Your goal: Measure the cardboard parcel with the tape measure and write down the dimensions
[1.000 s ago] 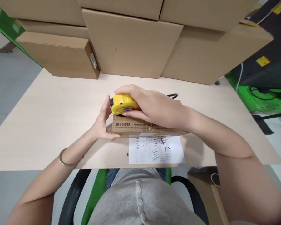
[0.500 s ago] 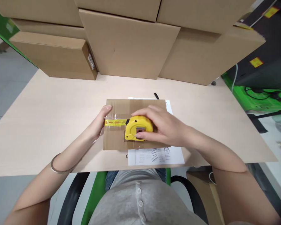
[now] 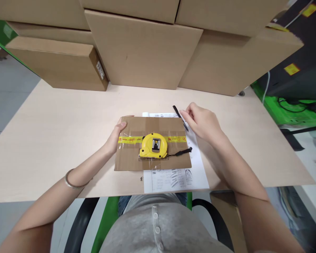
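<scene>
One tape measure (image 3: pixel 153 145), one pen (image 3: pixel 177 111), one flat parcel (image 3: pixel 129 158), one paper sheet (image 3: pixel 173 179).

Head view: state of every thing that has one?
parcel, closed, taped, flat on the sheet
tape measure, blade retracted, lying on the parcel, no hand on it
pen, lying at the parcel's far right corner
sheet, flat, partly under the parcel
left hand, open, on the parcel's left edge
right hand, fingertips at the pen, grip unclear

Flat brown parcel (image 3: pixel 129 158), yellow-taped; black pen (image 3: pixel 177 111) at its far corner.
</scene>
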### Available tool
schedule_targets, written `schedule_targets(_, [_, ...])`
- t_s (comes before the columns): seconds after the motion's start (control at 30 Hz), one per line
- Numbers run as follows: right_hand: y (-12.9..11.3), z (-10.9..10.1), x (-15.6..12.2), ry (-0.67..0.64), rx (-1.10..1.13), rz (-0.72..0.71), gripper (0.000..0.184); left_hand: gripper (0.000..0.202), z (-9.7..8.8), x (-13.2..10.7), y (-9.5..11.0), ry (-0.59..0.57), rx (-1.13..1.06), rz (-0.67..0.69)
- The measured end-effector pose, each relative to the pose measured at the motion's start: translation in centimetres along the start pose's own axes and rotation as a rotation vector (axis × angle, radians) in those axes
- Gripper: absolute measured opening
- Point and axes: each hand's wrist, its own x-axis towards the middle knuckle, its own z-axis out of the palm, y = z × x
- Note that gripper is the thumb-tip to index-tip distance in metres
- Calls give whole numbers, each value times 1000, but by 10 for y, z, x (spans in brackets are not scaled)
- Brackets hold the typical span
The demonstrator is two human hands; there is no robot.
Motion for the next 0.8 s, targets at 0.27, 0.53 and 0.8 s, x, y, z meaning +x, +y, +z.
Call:
schedule_targets(0.27, [66,39,25,-292,117,129,39,46,9,-1,5,48,-69,-80])
schedule_targets(0.53, [103,57,29,-175,678,63,58,55,0,2,-2,-4,-56,-68])
schedule_targets(0.8, [109,77,38,63,785,11,59,56,-3,-1,-4,-33,-73,-46])
